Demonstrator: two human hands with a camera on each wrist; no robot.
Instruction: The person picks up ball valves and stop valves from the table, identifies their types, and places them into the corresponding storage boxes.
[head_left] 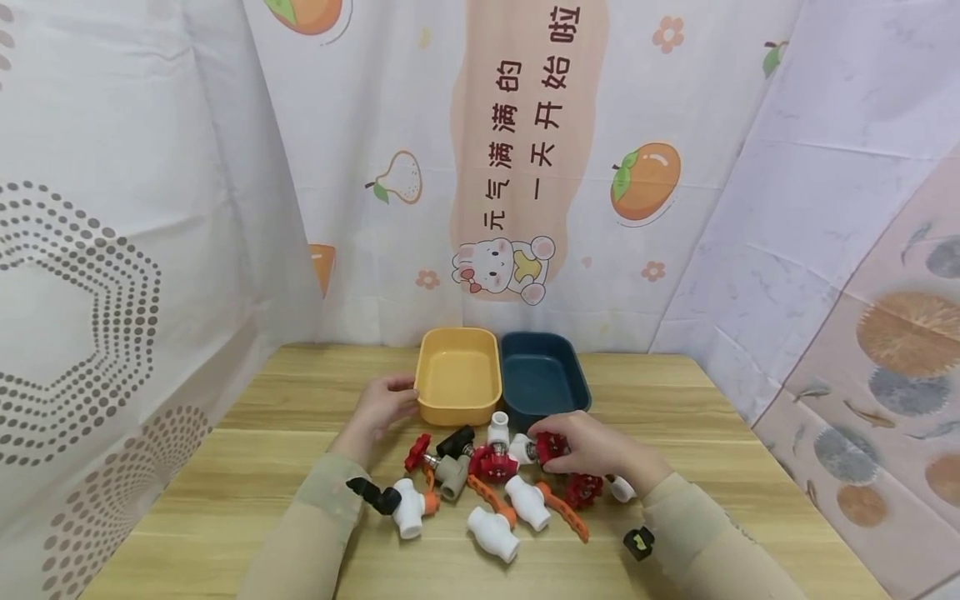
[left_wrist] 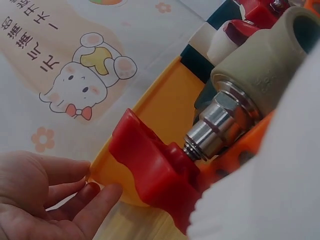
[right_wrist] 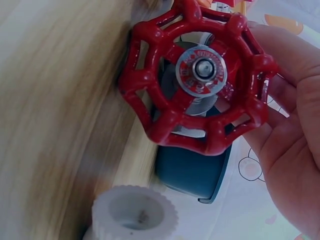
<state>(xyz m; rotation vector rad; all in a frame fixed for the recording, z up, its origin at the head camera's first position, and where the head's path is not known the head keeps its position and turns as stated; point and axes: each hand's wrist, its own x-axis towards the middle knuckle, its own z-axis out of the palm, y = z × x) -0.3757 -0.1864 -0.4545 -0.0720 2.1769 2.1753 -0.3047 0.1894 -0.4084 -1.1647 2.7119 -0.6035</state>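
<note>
My left hand (head_left: 384, 406) touches the left side of the yellow bin (head_left: 459, 415) with nearly straight fingers, its fingertips at the rim in the left wrist view. Close by lies a grey-green valve (head_left: 452, 477) with a red handle (left_wrist: 155, 170). On the right, my right hand (head_left: 588, 444) grips a white valve (head_left: 522, 448) by its red handwheel (right_wrist: 200, 75), in front of the dark blue bin (head_left: 543, 379). The fingers curl partly behind the wheel. Another white valve (head_left: 498, 429) with a red wheel lies between the hands.
White ball valves (head_left: 492, 533) with orange levers (head_left: 567, 510) lie nearer the front. Under the right wrist lies another red handwheel (head_left: 583, 490). Black pieces (head_left: 373, 496) show beside both sleeves. A printed curtain (head_left: 360, 250) hangs behind the wooden table (head_left: 300, 400).
</note>
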